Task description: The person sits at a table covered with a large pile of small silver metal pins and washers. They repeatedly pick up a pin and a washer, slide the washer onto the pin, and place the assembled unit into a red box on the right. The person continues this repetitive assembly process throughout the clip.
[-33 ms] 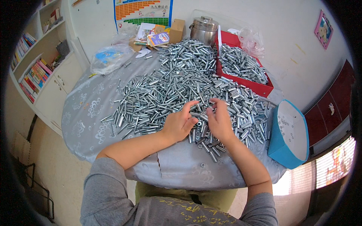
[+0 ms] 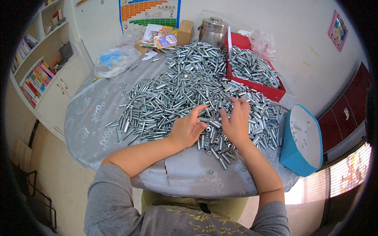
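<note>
A wide heap of silvery metal bolts (image 2: 157,100) covers the middle of the table. Short metal tubes (image 2: 256,131) make up its near right part. At the near side of the heap, my left hand (image 2: 188,128) rests with thumb and index finger apart and nothing visible between them. Just right of it, over the tubes, my right hand (image 2: 237,120) has its fingers spread, thumb apart, and holds nothing that I can see. Its fingertips are close above the metal parts; whether they touch is unclear.
A red box (image 2: 271,92) full of metal parts stands at the far right. Beside the right table edge is a blue bin (image 2: 301,165) with small rings inside. Behind the heap stand a steel pot (image 2: 213,33), booklets (image 2: 164,40) and a plastic bag (image 2: 117,61).
My right hand has moved a little to the right, away from my left hand, and its fingers have spread. My left hand has stayed in place.
</note>
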A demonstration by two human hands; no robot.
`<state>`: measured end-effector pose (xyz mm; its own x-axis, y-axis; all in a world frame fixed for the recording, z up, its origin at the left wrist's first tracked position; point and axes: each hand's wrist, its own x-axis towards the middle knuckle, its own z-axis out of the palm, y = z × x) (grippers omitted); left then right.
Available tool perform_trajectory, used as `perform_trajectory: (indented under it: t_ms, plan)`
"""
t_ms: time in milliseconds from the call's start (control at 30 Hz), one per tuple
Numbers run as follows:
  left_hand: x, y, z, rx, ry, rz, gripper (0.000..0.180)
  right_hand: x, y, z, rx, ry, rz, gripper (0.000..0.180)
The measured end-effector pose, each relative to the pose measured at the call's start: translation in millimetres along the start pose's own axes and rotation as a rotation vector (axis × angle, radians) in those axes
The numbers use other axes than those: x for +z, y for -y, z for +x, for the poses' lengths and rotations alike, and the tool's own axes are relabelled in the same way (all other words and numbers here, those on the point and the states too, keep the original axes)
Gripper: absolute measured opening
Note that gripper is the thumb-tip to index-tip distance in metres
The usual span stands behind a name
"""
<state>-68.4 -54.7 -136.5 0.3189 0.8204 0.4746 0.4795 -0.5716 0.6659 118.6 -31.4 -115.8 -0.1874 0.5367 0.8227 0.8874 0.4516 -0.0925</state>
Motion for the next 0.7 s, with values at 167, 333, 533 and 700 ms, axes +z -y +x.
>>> perform_trajectory:
  t_ms: [167,333,533,700]
  plan:
    - [2,2,0,0.004,-0.023,0.006,0.071,-19,19,6,0.054,0.270,0.552,0.021]
    - [3,0,1,0.011,-0.023,0.002,0.081,-20,27,0,-0.025,0.681,0.585,0.018]
    - [-1,-1,3,0.001,-0.001,0.003,0.073,-13,-5,6,0.097,0.293,0.356,0.016]
    - [0,-3,1,0.004,-0.014,0.020,0.073,-14,-10,15,-0.057,0.083,0.282,0.025]
